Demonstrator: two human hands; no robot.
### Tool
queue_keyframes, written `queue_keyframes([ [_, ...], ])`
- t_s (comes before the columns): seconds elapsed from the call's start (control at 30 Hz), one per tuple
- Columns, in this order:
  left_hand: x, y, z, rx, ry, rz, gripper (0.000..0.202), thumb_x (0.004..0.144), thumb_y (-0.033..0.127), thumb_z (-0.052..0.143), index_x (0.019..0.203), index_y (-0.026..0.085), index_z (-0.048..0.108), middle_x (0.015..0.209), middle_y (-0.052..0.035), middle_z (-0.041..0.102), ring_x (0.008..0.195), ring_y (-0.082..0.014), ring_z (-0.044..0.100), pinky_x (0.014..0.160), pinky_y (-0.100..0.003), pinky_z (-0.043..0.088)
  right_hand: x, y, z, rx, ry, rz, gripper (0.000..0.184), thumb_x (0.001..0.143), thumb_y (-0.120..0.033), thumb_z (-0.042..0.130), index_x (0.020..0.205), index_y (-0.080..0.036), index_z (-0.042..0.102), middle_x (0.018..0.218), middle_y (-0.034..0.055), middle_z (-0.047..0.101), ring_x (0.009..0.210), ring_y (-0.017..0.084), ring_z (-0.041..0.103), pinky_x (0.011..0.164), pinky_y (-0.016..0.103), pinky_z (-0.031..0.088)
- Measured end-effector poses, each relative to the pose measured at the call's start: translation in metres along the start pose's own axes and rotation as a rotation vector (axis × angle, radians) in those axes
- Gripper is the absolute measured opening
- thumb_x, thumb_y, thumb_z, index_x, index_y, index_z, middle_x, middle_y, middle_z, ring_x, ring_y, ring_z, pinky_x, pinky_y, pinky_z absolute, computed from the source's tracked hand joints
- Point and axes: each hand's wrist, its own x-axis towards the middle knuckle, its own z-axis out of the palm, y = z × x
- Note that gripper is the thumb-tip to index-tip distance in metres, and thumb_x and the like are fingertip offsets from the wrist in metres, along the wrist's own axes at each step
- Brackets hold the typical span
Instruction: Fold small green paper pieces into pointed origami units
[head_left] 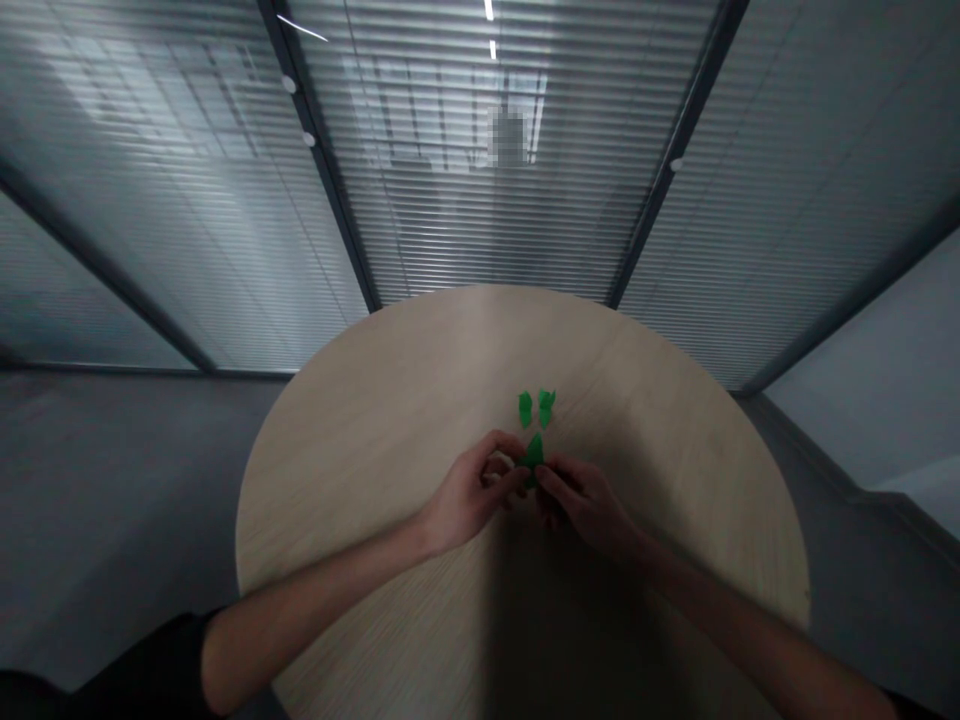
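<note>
A small green folded piece is pinched between the fingertips of both hands above a round light wooden table. My left hand grips it from the left with curled fingers. My right hand grips it from the right, fingers closed. Two more small green pieces lie side by side on the table just beyond my hands.
The table's curved far edge meets a glass wall with closed horizontal blinds and dark frames. Grey floor lies to the left and right of the table.
</note>
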Motion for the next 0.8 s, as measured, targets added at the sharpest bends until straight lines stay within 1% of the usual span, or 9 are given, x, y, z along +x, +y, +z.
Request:
queue_keyframes([
  [0.1,0.0,0.0,-0.001,-0.02,-0.01,0.004,0.032,0.095,0.045,0.068,0.105,0.017,0.056,0.081,-0.002,0.065,0.071,-0.014,0.066,0.059,-0.023,0.053,0.0,-0.001,0.0,-0.01,0.0,0.001,0.054,0.09,-0.07,0.061,0.083,-0.016,0.063,0.06,-0.0021,0.056,0.047,0.009,0.05,0.045,0.022,0.041],
  [0.17,0.0,0.0,-0.001,-0.047,-0.038,-0.002,0.033,0.094,0.046,0.068,0.103,0.016,0.056,0.08,-0.002,0.066,0.07,-0.0136,0.066,0.059,-0.023,0.052,0.0,-0.002,-0.001,-0.014,-0.005,0.011,0.056,0.089,-0.071,0.061,0.083,-0.016,0.063,0.059,-0.0016,0.057,0.047,0.01,0.051,0.046,0.023,0.041],
  [0.3,0.001,0.002,-0.001,-0.133,-0.098,-0.068,0.039,0.091,0.049,0.072,0.103,0.016,0.056,0.076,-0.0018,0.066,0.068,-0.0146,0.067,0.057,-0.022,0.052,0.0,-0.003,-0.002,-0.032,0.001,0.022,0.056,0.089,-0.071,0.061,0.08,-0.015,0.064,0.059,-0.0003,0.058,0.047,0.01,0.052,0.047,0.023,0.041],
  [0.43,0.003,0.004,-0.003,-0.2,-0.118,-0.098,0.042,0.087,0.05,0.076,0.101,0.016,0.056,0.08,-0.0029,0.067,0.068,-0.0148,0.068,0.055,-0.023,0.055,-0.001,-0.005,-0.003,0.007,-0.016,0.037,0.053,0.089,-0.067,0.063,0.082,-0.015,0.066,0.061,0.0008,0.06,0.049,0.01,0.053,0.048,0.023,0.041],
  [0.57,0.004,0.007,-0.005,-0.255,-0.142,-0.095,0.039,0.086,0.045,0.079,0.098,0.015,0.059,0.085,-0.004,0.068,0.072,-0.0148,0.069,0.058,-0.023,0.058,-0.003,-0.008,-0.005,0.048,-0.035,0.034,0.05,0.088,-0.064,0.065,0.081,-0.014,0.067,0.064,0.0021,0.063,0.051,0.011,0.055,0.048,0.023,0.042],
  [0.67,0.004,0.009,-0.005,-0.283,-0.126,-0.091,0.038,0.083,0.043,0.081,0.097,0.014,0.06,0.088,-0.0053,0.07,0.075,-0.0159,0.071,0.06,-0.023,0.058,-0.003,-0.011,-0.009,0.077,-0.026,0.04,0.048,0.087,-0.061,0.067,0.082,-0.014,0.068,0.065,0.0028,0.064,0.052,0.012,0.058,0.05,0.024,0.045],
  [0.8,0.004,0.009,-0.005,-0.29,-0.094,-0.083,0.036,0.083,0.042,0.082,0.093,0.013,0.062,0.084,-0.006,0.07,0.076,-0.0171,0.071,0.062,-0.026,0.058,-0.003,-0.011,-0.011,0.11,-0.039,0.035,0.045,0.087,-0.059,0.069,0.084,-0.014,0.069,0.064,0.0025,0.066,0.053,0.012,0.06,0.052,0.024,0.047],
])
